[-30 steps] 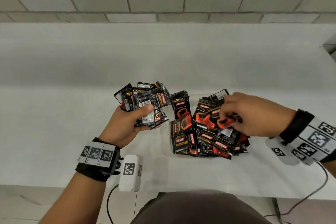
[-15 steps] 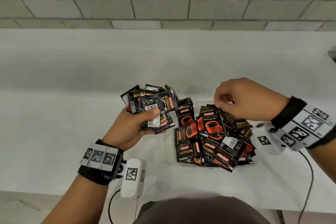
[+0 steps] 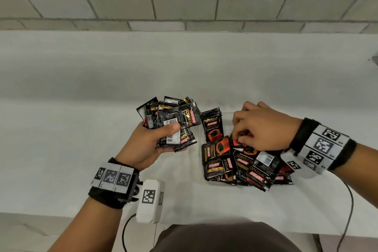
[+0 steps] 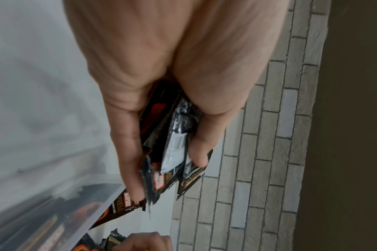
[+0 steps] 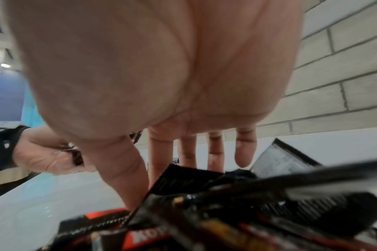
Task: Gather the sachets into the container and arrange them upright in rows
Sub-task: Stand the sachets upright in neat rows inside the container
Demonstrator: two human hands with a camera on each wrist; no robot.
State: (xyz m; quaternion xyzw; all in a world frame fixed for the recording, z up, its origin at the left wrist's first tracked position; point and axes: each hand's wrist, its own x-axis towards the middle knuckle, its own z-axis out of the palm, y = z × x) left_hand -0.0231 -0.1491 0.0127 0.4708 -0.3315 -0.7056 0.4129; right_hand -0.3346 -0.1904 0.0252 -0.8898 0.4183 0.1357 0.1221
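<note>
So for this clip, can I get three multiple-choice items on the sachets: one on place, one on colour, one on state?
1. Where is the fanned bundle?
A. flat on the table
B. in the left hand
C. on the floor

2. What is the main colour of the sachets?
A. black
B. white
C. green

3. How does the pile under the right hand lie?
A. all in neat upright rows
B. sealed in a bag
C. jumbled, mostly overlapping at odd angles

Answers:
1 B: the thumb presses the bundle against the fingers, above the table.
2 A: each pack is black with red and gold print.
3 C: the packs cross each other in all directions in the head view, and only a few at the far left stand up.
</note>
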